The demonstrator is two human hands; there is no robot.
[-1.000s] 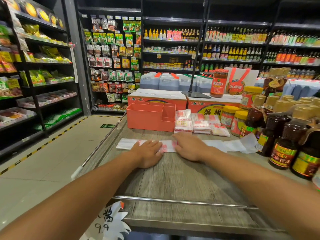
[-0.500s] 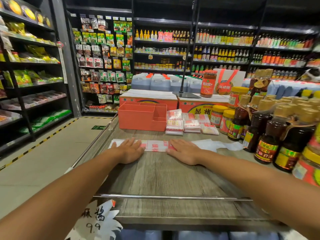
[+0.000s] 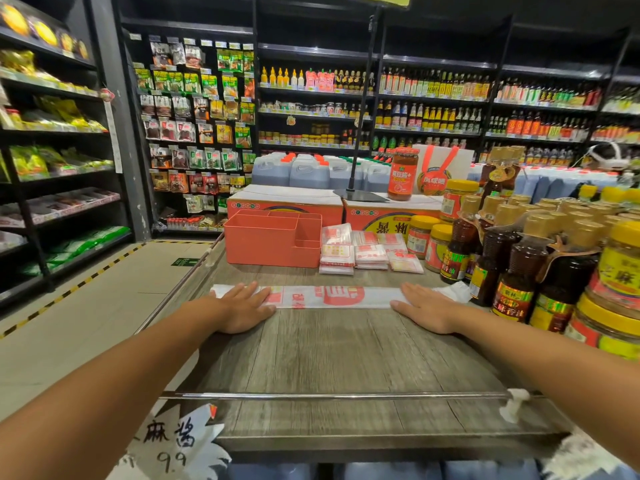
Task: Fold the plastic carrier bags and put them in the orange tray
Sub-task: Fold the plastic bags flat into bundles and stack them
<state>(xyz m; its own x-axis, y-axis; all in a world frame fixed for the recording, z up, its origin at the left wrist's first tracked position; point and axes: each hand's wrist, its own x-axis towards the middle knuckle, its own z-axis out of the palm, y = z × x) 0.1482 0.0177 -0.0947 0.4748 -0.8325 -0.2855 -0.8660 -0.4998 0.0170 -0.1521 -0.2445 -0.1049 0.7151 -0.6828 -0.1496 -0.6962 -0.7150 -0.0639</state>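
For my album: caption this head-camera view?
Left hand and right hand press a long white, red-printed plastic bag flat near the orange plastic tray.

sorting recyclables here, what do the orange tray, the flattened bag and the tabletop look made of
Orange tray: matte moulded plastic, going by its seamless dividers. Flattened bag: thin white plastic film with red print, faintly glossy. Tabletop: grey wood grain, possibly laminate.

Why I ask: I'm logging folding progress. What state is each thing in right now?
Carrier bag: folded into a long narrow strip, flat on the table.
Left hand: flat, fingers straight, pressing the strip's left end.
Right hand: flat, pressing the strip's right end.
Orange tray: upright, no bags visible inside.
Folded bags: stacked in piles beside the tray, outside it.
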